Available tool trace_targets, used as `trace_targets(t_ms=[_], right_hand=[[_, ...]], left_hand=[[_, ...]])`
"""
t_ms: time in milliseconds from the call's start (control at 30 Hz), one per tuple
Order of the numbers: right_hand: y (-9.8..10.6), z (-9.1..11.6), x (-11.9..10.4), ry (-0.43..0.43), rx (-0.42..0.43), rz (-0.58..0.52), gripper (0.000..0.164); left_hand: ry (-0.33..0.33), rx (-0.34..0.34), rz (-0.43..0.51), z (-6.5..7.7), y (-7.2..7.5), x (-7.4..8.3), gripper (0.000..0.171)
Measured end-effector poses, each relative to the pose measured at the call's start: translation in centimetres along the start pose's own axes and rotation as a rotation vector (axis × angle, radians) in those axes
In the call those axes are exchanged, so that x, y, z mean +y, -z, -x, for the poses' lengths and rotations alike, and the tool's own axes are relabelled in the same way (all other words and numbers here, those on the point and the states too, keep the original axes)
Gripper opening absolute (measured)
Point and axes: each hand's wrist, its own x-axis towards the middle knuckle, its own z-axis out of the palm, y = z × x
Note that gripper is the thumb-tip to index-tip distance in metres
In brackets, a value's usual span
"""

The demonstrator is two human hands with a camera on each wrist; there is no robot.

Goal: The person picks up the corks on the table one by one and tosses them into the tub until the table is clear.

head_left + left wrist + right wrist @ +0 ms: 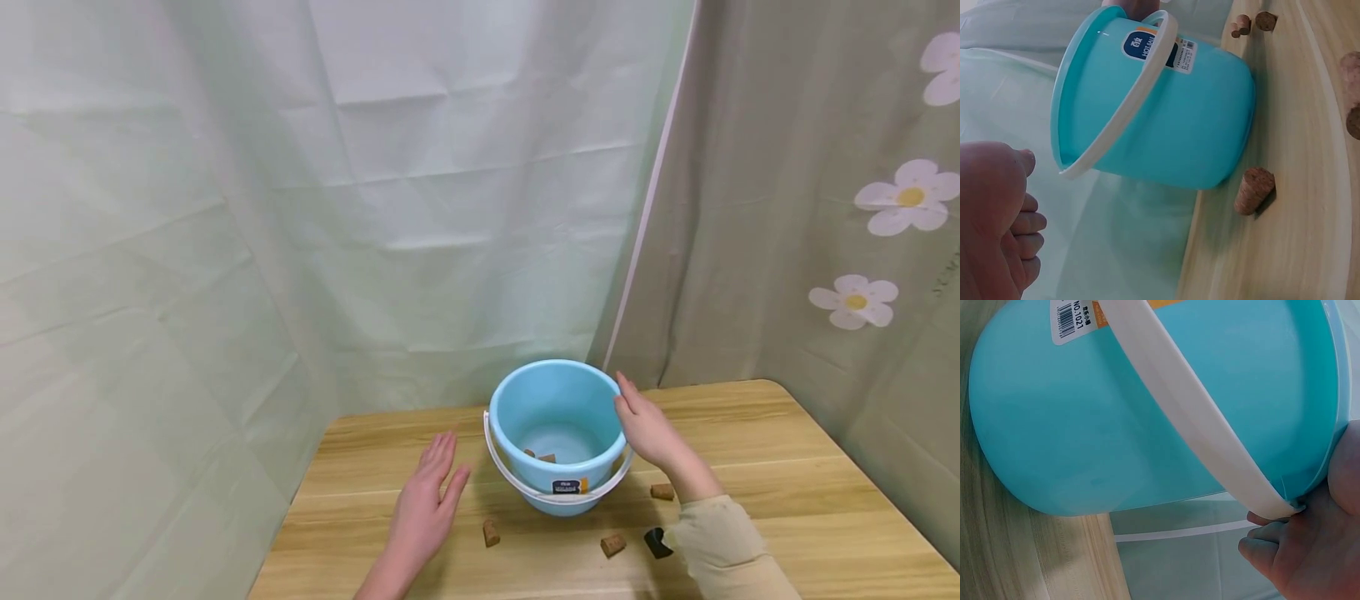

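A light blue bucket (558,483) stands upright on the wooden table, its white handle (525,492) hanging down across the front. Inside, a few corks (547,458) lie on the bottom. My right hand (651,429) is at the right side of the rim, fingers extended and close by the handle's pivot, as the right wrist view also shows. Left of the bucket, my left hand (423,504) is held apart from it with fingers straight and nothing in them. A cork (491,533) lies on the table between the left hand and the bucket.
More corks lie in front of the bucket (612,546) and to its right (662,492). A small black object (657,543) rests near the right sleeve. Pale curtains (450,208) hang behind the table's (810,483) back edge; the right one bears white flowers.
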Motion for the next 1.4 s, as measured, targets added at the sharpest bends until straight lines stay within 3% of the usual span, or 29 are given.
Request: trace_targets(t_ms=[500, 767, 1000, 1400], right_hand=[[0.0, -0.2, 0.5, 0.017, 0.005, -0.003, 0.063], [0.0, -0.2, 0.5, 0.017, 0.006, -0.005, 0.063], [0.1, -0.1, 0.4, 0.014, 0.005, -0.004, 0.064], [0.0, -0.2, 0.4, 0.026, 0.018, 0.001, 0.063]], left_hand=[[0.03, -0.064, -0.04, 1.5, 0.3, -0.8, 0.056], [0.008, -0.098, -0.071, 2.9, -0.3, -1.4, 0.052], [0.038, -0.159, -0.085, 4.0, -0.8, -1.7, 0.055], [-0.072, -0.158, -0.098, 5.7, -1.9, -2.0, 0.048]])
